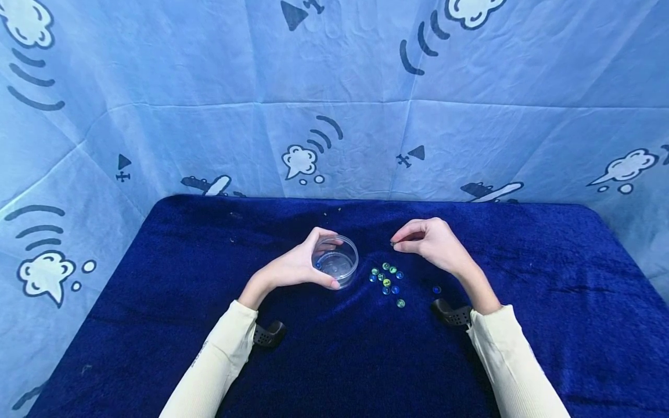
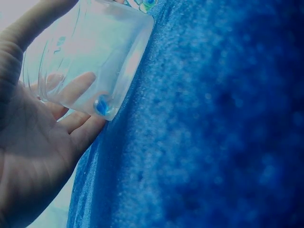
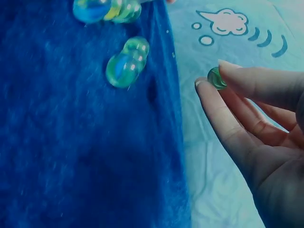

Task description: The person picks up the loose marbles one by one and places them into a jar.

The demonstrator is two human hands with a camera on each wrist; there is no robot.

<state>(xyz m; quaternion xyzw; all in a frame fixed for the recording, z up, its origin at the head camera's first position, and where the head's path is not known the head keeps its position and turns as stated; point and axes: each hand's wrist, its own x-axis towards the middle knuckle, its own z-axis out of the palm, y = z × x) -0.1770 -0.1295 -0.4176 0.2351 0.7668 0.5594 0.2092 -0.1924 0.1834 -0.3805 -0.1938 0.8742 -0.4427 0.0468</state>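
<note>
My left hand (image 1: 299, 264) grips a clear round plastic jar (image 1: 342, 264), thumb on the near side and fingers round the far side. Inside it, a blue marble (image 2: 101, 105) lies low against the wall in the left wrist view. To the right, my right hand (image 1: 436, 241) pinches a green marble (image 3: 216, 78) between thumb and fingertips, raised above the cloth. Between the hands, several green, yellow and blue marbles (image 1: 387, 283) lie in a loose cluster. One green marble (image 1: 400, 303) sits a little nearer to me.
A single blue marble (image 1: 436, 289) lies apart, close to the right wrist's black camera mount (image 1: 450, 313). Dark blue velvety cloth (image 1: 360, 366) covers the table. Behind its far edge hangs a light blue printed curtain (image 1: 355, 69).
</note>
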